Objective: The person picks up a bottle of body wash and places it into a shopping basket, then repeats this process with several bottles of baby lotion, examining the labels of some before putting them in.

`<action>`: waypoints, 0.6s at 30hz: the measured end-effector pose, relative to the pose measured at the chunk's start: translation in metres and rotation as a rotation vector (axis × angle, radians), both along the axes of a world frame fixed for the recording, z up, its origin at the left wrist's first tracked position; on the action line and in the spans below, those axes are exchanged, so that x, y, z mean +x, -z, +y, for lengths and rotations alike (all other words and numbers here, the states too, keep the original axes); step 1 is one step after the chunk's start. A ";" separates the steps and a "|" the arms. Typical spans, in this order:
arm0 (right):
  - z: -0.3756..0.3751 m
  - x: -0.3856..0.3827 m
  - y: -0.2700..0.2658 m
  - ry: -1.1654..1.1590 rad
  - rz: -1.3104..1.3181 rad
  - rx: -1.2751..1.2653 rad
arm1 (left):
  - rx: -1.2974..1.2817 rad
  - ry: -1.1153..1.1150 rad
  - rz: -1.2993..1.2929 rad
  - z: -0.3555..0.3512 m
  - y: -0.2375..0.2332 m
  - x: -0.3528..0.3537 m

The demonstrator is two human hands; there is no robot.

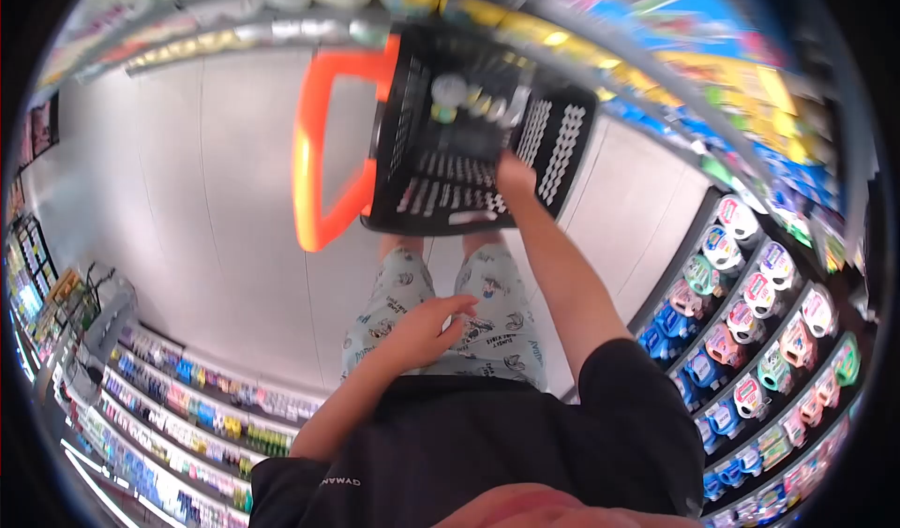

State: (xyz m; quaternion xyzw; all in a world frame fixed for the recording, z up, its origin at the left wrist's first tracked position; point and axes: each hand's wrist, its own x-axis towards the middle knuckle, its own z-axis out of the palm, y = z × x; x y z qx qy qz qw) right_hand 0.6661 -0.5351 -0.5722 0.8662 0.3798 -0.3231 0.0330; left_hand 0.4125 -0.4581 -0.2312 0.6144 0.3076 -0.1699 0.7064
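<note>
A black shopping basket (394, 191) with an orange handle (307, 158) stands in front of my legs, its slotted walls showing. My right hand (516, 179) reaches down into it, blurred by motion, and I cannot tell whether its fingers hold anything. Small round and pale items (450, 92) lie inside, past that hand, too blurred to name. Close over my patterned shorts (506, 336) is my left hand (433, 331), empty, with its fingers loosely stretched toward the right.
A shelf of yellow and blue packages (694, 88) runs along the far right. Nearer on the right, a rack (708, 364) holds rows of handled bottles. Low shelves of small goods (206, 416) line the near left. Pale tile floor (244, 237) surrounds the basket.
</note>
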 end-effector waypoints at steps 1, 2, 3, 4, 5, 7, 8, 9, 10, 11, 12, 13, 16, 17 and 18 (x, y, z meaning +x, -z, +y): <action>-0.013 0.009 -0.040 0.023 0.050 -0.020 | 0.019 0.022 -0.019 0.004 -0.022 0.003; -0.026 0.013 -0.084 0.073 0.020 -0.017 | 0.045 0.043 -0.039 0.010 -0.045 0.006; -0.039 0.021 -0.114 0.093 0.022 -0.086 | 0.057 0.050 -0.053 0.018 -0.069 0.011; -0.050 0.029 -0.151 0.115 0.062 -0.131 | 0.071 0.055 -0.066 0.023 -0.094 0.015; -0.064 0.037 -0.179 0.134 0.084 -0.140 | 0.083 0.058 -0.077 0.027 -0.118 0.017; -0.105 0.053 -0.192 0.097 0.069 -0.038 | 0.171 0.057 -0.193 0.033 -0.153 0.019; -0.111 0.058 -0.225 0.128 0.115 -0.012 | 0.208 0.061 -0.253 0.037 -0.164 0.021; -0.116 0.059 -0.251 0.125 0.095 0.037 | 0.229 0.070 -0.323 0.043 -0.175 0.024; -0.127 0.067 -0.242 0.110 0.103 0.099 | 0.259 0.086 -0.339 0.051 -0.196 0.032; -0.113 0.064 -0.300 0.287 0.319 0.057 | 0.279 0.098 -0.344 0.057 -0.215 0.036; -0.109 0.061 -0.320 0.414 0.427 0.134 | 0.315 0.095 -0.374 0.061 -0.227 0.040; -0.103 0.066 -0.330 0.337 0.464 0.171 | 0.363 0.098 -0.407 0.066 -0.241 0.045; -0.065 0.081 -0.370 0.360 0.605 0.483 | 0.422 0.083 -0.473 0.075 -0.285 0.056; -0.038 0.084 -0.408 0.376 0.649 0.616 | 0.424 0.101 -0.475 0.077 -0.296 0.058; -0.010 0.086 -0.459 0.172 0.300 0.608 | 0.424 0.119 -0.477 0.080 -0.305 0.060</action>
